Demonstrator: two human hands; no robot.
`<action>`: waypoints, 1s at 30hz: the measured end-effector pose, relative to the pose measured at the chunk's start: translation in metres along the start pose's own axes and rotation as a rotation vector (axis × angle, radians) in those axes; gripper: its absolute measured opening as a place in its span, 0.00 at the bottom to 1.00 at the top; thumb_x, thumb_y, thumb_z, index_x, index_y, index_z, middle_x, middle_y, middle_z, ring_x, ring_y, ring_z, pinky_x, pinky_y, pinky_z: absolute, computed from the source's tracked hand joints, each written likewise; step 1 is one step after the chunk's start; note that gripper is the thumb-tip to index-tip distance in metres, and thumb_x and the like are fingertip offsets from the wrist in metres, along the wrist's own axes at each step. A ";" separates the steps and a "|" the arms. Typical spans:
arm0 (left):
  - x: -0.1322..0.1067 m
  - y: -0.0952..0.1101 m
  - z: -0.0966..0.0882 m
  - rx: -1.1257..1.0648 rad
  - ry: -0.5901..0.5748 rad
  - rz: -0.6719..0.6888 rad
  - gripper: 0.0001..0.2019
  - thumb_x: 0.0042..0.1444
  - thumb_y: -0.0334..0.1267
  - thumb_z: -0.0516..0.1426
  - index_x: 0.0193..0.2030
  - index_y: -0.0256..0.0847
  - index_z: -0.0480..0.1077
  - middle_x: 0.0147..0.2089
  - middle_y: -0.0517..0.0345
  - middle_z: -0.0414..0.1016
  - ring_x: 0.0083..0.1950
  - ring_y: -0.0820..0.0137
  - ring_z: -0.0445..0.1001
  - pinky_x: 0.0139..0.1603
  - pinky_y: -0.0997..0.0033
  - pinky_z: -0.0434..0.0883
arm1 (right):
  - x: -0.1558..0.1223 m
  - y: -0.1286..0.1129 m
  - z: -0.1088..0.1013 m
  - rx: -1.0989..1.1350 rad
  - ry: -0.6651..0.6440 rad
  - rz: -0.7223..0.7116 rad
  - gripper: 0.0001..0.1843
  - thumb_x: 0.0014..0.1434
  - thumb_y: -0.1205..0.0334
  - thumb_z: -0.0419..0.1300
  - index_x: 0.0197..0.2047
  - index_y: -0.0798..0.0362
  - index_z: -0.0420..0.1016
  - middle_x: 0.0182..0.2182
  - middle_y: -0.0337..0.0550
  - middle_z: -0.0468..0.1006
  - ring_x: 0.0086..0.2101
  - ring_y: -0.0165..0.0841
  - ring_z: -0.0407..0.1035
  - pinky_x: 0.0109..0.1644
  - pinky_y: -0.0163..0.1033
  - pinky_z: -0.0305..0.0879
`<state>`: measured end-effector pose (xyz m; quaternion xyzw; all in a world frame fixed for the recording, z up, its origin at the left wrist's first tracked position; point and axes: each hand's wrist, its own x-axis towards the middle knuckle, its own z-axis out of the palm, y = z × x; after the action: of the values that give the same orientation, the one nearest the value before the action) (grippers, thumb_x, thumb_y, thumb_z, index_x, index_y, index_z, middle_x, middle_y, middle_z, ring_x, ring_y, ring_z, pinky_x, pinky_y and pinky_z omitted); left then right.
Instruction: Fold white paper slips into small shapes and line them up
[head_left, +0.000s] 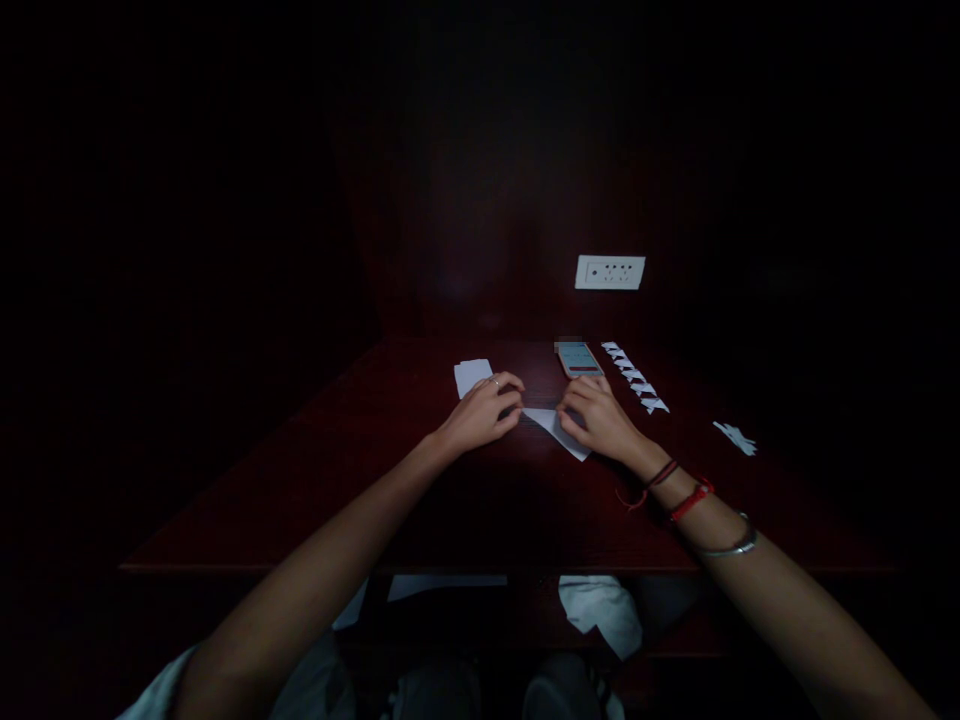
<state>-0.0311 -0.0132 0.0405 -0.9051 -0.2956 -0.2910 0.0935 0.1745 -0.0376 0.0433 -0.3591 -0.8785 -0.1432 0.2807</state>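
Note:
My left hand (484, 412) and my right hand (600, 420) rest on a dark red table (337, 480), both with fingers curled and pressed onto a small folded white paper (559, 430) that lies between them. The paper's pointed lower end sticks out under my right hand. My left hand wears a ring; my right wrist carries red and black strings and a metal bangle. Just behind my left hand lies another white paper sheet (471, 375).
A phone (579, 359) with a lit screen lies behind my right hand. A row of several small folded white paper pieces (634, 378) runs to its right, and one more piece (736, 437) sits farther right. A white wall socket (610, 272) is on the dark back panel.

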 end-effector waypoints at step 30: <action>-0.005 -0.008 0.027 -0.312 -0.162 -0.240 0.17 0.49 0.29 0.47 0.46 0.42 0.63 0.31 0.60 0.63 0.31 0.75 0.62 0.34 0.77 0.60 | -0.012 0.048 0.042 0.391 -0.069 0.594 0.23 0.40 0.64 0.58 0.43 0.54 0.65 0.37 0.42 0.70 0.34 0.30 0.64 0.39 0.35 0.60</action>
<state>-0.0263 0.0002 0.0160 -0.8873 -0.3592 -0.2686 -0.1072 0.1991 0.0085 0.0044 -0.5428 -0.7556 0.1279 0.3437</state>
